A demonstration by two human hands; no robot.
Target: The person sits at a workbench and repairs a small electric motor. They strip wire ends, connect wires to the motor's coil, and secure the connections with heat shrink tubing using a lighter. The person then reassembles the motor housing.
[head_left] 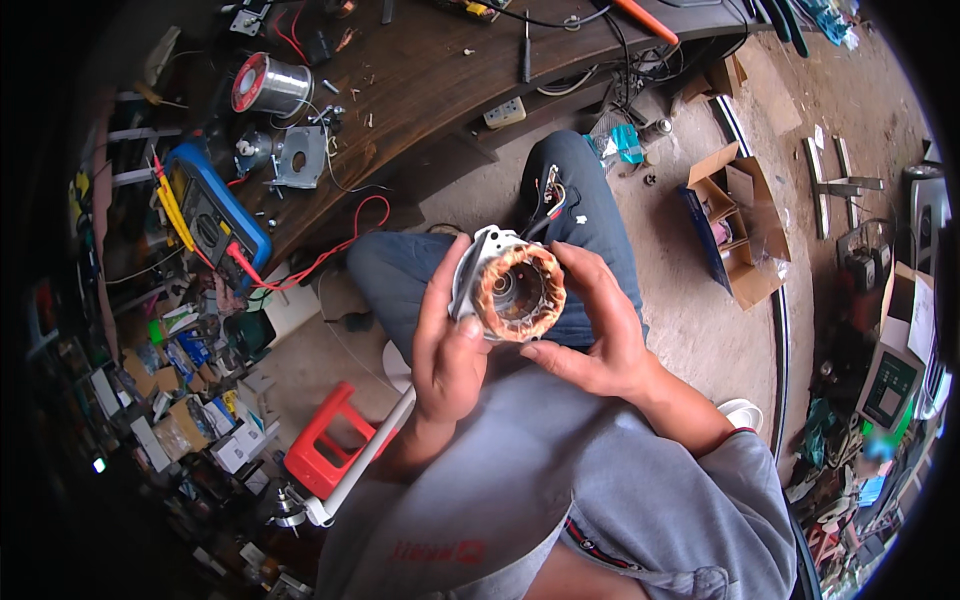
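Between my two hands I hold a motor stator (pixel 552 293) in a pale metal housing, over my lap. Its ring of copper windings faces up toward me, and a round bearing seat shows down inside. My left hand (pixel 449 340) grips the left side of the housing, thumb near the lower rim. On the other side my right hand (pixel 600 330) wraps the edge, with the thumb below the windings. A dark cable ending in several loose coloured wires (pixel 553 193) runs from the far side of the stator across my right thigh.
A dark wooden bench (pixel 400 95) spans the far side, bearing a solder spool (pixel 275 86), a blue multimeter (pixel 215 215) with red and yellow probes, and a metal motor end plate (pixel 299 157). An open cardboard box (pixel 745 225) sits on the floor at right. Left stands a red plastic-and-metal frame (pixel 335 440).
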